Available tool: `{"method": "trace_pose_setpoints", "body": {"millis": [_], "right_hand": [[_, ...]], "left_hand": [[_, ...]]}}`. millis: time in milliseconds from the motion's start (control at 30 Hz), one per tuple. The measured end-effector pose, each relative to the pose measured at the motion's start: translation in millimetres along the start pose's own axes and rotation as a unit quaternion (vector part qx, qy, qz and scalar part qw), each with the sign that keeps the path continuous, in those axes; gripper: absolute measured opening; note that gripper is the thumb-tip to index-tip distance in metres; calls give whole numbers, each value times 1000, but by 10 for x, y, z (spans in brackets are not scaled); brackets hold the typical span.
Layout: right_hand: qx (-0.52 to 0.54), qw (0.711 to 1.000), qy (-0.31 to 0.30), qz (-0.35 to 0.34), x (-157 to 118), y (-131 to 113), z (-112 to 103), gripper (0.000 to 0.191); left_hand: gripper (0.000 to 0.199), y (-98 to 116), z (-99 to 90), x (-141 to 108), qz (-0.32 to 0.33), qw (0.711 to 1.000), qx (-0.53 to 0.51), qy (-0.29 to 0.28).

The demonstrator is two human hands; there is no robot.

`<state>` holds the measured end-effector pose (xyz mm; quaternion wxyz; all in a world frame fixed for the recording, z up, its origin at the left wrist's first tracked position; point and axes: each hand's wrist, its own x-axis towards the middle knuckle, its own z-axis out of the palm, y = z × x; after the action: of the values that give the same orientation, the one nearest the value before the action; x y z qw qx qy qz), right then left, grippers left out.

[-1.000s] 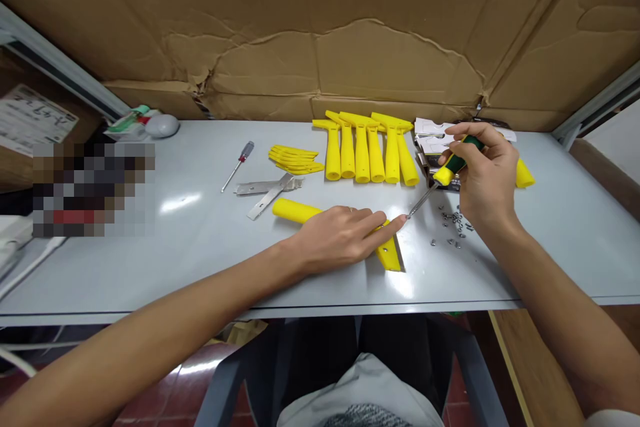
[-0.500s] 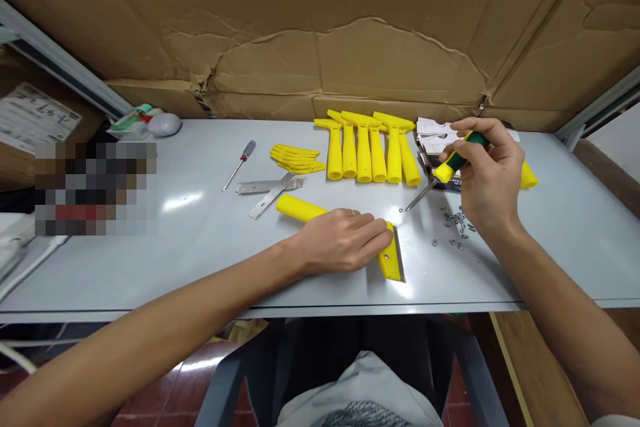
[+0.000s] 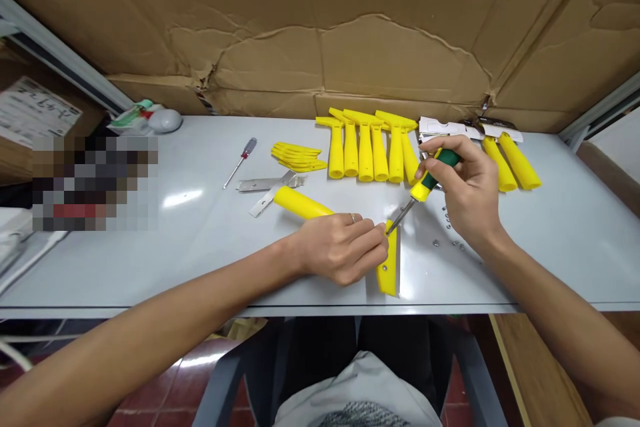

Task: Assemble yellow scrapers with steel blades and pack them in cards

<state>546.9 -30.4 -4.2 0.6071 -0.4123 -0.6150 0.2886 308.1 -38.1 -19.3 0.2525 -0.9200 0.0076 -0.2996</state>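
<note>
My left hand [image 3: 345,248] is wrapped round a yellow scraper [image 3: 301,203] lying on the grey table. Its handle points to the upper left, and its head, with a metal blade along the right edge and a screw near the lower end, shows beyond my fingers. My right hand [image 3: 467,190] grips a green and yellow screwdriver [image 3: 420,191], tilted down to the left. The screwdriver's tip meets the upper part of the scraper head, beside my left fingertips. Whether a screw sits under the tip is too small to tell.
Several yellow scraper bodies [image 3: 365,147] stand in a row behind my hands. Left of them lie thin yellow pieces [image 3: 298,156], metal blades [image 3: 270,195] and a small screwdriver [image 3: 241,163]. Loose screws [image 3: 455,243] lie near my right wrist. Cardboard [image 3: 320,27] rises at the back.
My right hand has moved left and down, bringing the screwdriver tip from the table onto the scraper head. The scraper head has shifted slightly toward the table's front edge.
</note>
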Motion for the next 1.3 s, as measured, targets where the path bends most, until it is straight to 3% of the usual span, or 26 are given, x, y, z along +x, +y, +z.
{"method": "trace_pose_setpoints", "body": {"millis": [400,567,633,733,867,1000,1100,1300], "right_hand": [[-83,994,-14,-67,-31,-76,28,14],[-14,991,-16,-129,-75,-104,47,54],[15,988,-49,-144,-71,-141,39,56],[15,983,-118,-140,2,-198,23,42],[-14,974,-177,-139,220,-213,84,49],[-35,975,-136,-172,391,-162,253,61],[-20,981,-97,-168,390,-128,331,59],[-20,990,-37,-131,280,-124,239,60]], "left_hand": [[23,4,26,-14,3,1000,2,-11],[23,4,43,-8,-4,1000,5,-21],[25,-13,41,0,-10,1000,9,-14],[26,-61,59,0,-16,1000,20,7],[24,-137,130,-61,-34,996,74,25],[22,-198,197,-158,-67,990,120,18],[19,-226,223,-208,-86,987,136,17],[20,-226,266,-244,-81,988,131,-5]]}}
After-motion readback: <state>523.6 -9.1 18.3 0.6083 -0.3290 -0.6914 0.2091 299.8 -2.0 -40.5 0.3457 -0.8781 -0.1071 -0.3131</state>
